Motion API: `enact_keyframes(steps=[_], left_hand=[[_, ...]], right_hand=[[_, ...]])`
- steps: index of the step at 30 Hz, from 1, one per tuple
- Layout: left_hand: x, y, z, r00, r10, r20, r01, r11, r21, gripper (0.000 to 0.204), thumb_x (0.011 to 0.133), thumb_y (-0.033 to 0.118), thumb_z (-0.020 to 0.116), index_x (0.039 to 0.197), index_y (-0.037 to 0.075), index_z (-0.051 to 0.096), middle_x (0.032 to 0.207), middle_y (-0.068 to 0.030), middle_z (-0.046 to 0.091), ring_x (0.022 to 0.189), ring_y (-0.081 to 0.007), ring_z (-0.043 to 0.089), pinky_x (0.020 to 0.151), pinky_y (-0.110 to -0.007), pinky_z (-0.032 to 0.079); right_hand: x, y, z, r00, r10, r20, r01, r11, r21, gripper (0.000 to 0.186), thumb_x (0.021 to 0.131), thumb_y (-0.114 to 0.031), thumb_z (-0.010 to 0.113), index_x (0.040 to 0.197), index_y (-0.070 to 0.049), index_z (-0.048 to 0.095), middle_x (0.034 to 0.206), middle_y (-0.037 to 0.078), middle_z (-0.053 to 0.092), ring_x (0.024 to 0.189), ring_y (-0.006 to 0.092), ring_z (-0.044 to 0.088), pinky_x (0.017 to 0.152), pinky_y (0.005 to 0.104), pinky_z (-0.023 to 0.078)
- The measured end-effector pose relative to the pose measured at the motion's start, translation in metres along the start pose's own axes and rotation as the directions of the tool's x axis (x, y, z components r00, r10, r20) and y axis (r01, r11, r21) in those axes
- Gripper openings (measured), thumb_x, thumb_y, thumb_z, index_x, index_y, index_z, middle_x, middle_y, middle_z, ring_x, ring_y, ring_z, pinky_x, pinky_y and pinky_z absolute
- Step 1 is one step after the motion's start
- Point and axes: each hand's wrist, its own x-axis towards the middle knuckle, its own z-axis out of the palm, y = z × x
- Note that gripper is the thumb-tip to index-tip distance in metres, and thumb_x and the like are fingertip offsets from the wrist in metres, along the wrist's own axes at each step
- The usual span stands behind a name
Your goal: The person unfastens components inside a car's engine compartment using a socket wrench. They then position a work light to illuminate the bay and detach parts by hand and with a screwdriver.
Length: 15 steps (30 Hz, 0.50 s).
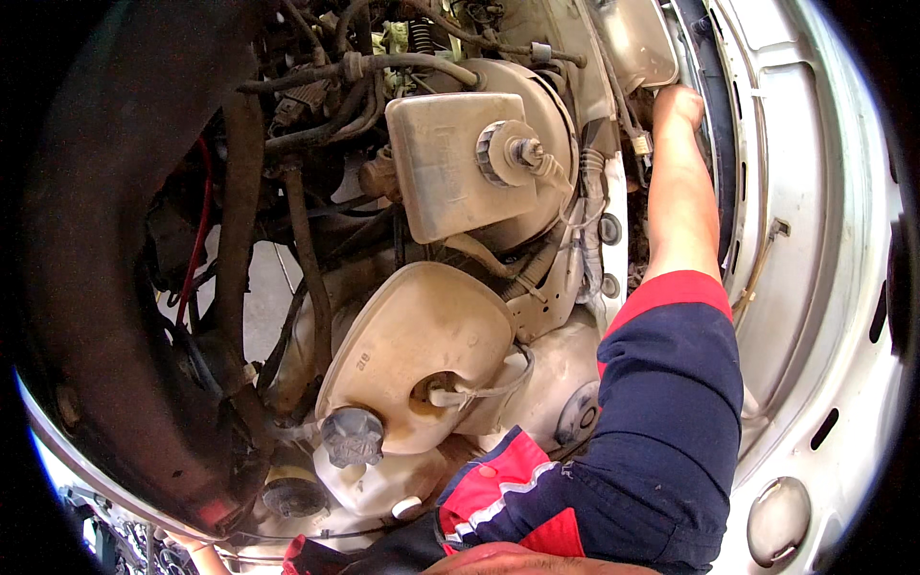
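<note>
My right hand point(679, 103) reaches to the far right of a car's engine bay, its forearm bare below a dark blue sleeve with a red cuff. Its fingers disappear under a pale rounded housing point(634, 46), so what they touch is hidden. Close to that wrist is a wire connector point(641, 145). At the lower left rim, a small part of my left hand point(184, 542) shows by the body edge; its fingers are too small and cut off to read. Between the arms sit a yellowed brake fluid reservoir point(460, 192) and a plastic coolant tank point(422, 326) with a black cap point(352, 437).
A large dark curved part point(105, 268) fills the left side. Dark hoses point(307, 268) and a thin red wire point(196, 230) run beside it. The round brake booster point(551, 115) stands behind the reservoir. White body panel point(815, 240) borders the right.
</note>
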Motion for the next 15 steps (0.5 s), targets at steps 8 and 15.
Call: enact_keyframes(steps=[8, 15], left_hand=[[0.006, -0.007, 0.003, 0.971, 0.196, 0.137, -0.227, 0.938, 0.263, 0.056, 0.105, 0.039, 0.024, 0.146, 0.001, 0.029, 0.147, -0.0132, 0.036, 0.131, -0.0257, 0.038, 0.112, -0.041, 0.029], [0.021, -0.024, -0.028, 0.904, 0.327, 0.277, -0.423, 0.784, 0.455, 0.056, 0.105, 0.039, 0.024, 0.146, 0.001, 0.029, 0.147, -0.0134, 0.036, 0.131, -0.0256, 0.038, 0.113, -0.041, 0.029]], right_hand=[[0.012, 0.007, 0.022, 1.0, -0.029, -0.012, 0.028, 0.999, -0.037, 0.025, 0.092, -0.016, 0.054, 0.105, -0.008, 0.074, 0.11, 0.016, 0.07, 0.1, 0.0285, 0.069, 0.073, 0.0417, 0.058], [0.007, -0.001, 0.016, 0.999, -0.022, -0.037, 0.018, 0.993, -0.119, 0.025, 0.092, -0.016, 0.054, 0.103, -0.009, 0.074, 0.109, 0.015, 0.07, 0.099, 0.0275, 0.069, 0.071, 0.0416, 0.058]])
